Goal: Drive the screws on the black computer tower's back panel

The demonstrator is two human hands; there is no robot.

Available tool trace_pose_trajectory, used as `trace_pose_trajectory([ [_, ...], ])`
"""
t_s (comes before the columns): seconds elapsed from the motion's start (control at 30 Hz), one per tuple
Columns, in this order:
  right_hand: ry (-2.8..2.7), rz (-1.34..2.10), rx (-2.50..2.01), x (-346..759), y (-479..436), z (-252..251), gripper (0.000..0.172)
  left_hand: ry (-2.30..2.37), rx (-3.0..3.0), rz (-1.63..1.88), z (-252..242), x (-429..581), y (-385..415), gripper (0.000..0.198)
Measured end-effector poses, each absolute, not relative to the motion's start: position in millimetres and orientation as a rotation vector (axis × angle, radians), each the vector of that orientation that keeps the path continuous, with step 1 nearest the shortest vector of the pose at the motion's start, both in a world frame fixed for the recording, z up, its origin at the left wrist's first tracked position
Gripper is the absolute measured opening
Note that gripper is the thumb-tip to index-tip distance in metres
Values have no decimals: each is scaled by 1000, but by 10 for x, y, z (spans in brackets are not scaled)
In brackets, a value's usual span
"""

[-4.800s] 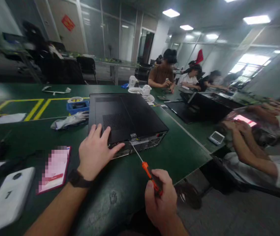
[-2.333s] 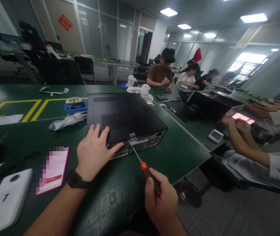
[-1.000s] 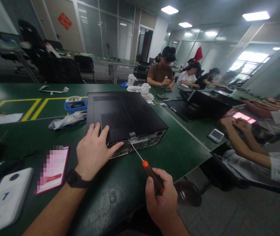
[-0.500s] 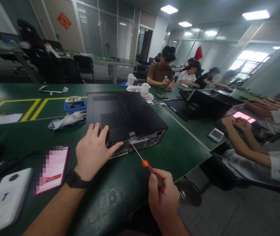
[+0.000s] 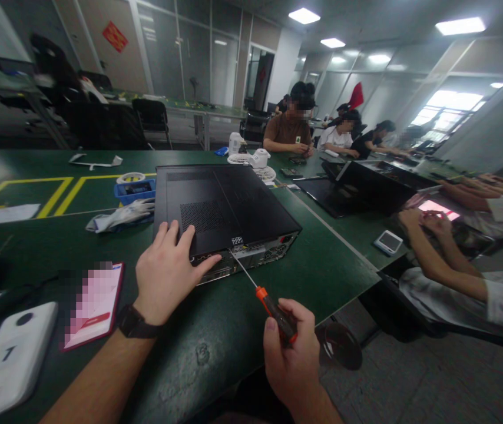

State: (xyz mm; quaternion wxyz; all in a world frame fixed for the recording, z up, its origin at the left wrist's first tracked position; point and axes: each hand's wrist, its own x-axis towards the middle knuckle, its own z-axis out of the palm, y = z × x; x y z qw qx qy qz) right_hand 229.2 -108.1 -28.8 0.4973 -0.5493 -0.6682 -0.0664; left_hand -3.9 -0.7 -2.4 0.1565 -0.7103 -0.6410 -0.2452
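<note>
A black computer case lies flat on the green table, its back panel with ports facing me. My left hand rests with fingers spread on the case's near left corner, the thumb along the back edge. In my right hand is a screwdriver with an orange and dark handle. Its thin shaft points up and left, and the tip meets the upper edge of the back panel near a small checkered label. The screw under the tip is too small to make out.
Left of the case lie work gloves, a blue box and a tape roll. Nearer are a pink-edged tablet and a white device marked 1. Small white fans stand behind. A co-worker's arms are at right.
The fingers of my right hand have shifted and opened slightly around the screwdriver handle. The screwdriver tip, my left hand and the case stay in place.
</note>
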Motion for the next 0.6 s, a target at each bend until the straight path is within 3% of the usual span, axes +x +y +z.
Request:
trace_pose_trajectory([
  [0.6,-1616,-178,-1365,2297,-1083,-347,20,-1857,-2043,-694,-2,-29,-15,81],
])
